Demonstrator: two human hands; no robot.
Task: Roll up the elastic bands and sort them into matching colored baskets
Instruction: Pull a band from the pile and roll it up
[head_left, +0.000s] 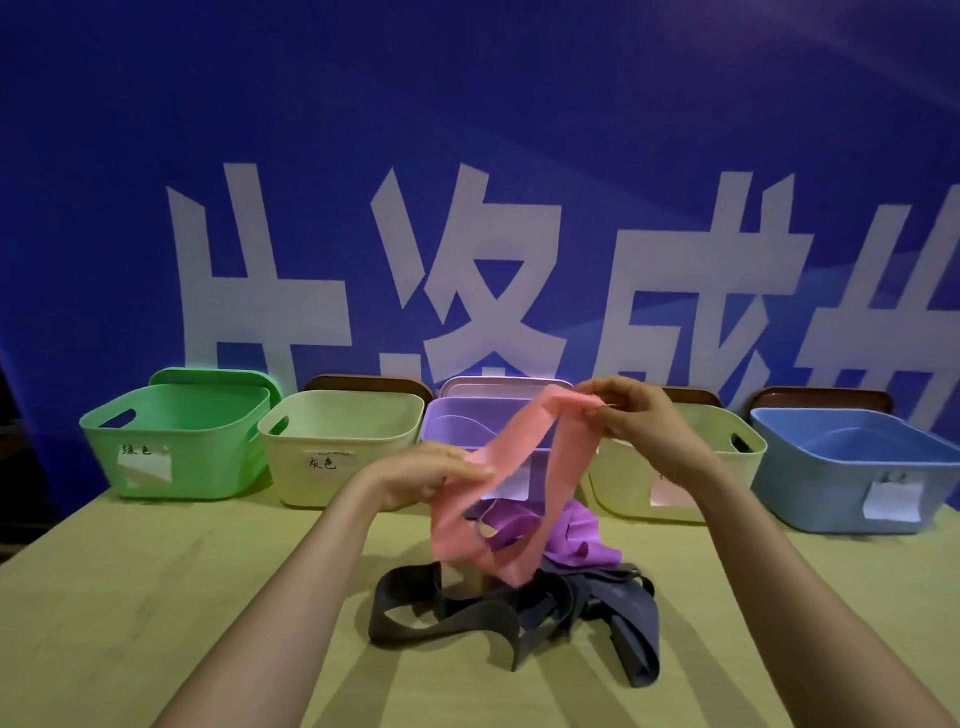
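Note:
A pink elastic band hangs as a loop in the air over the table. My right hand pinches its top end, raised in front of the baskets. My left hand holds the band lower down on its left side. Under the loop lie a purple band and several dark grey bands in a tangled heap. Along the back stand a green basket, a cream basket, a purple basket, a second cream basket and a blue basket.
The yellow-green table runs to the frame's lower edge. Paper labels are stuck on the basket fronts. Lids lean behind the baskets. A blue banner with large white characters closes off the back.

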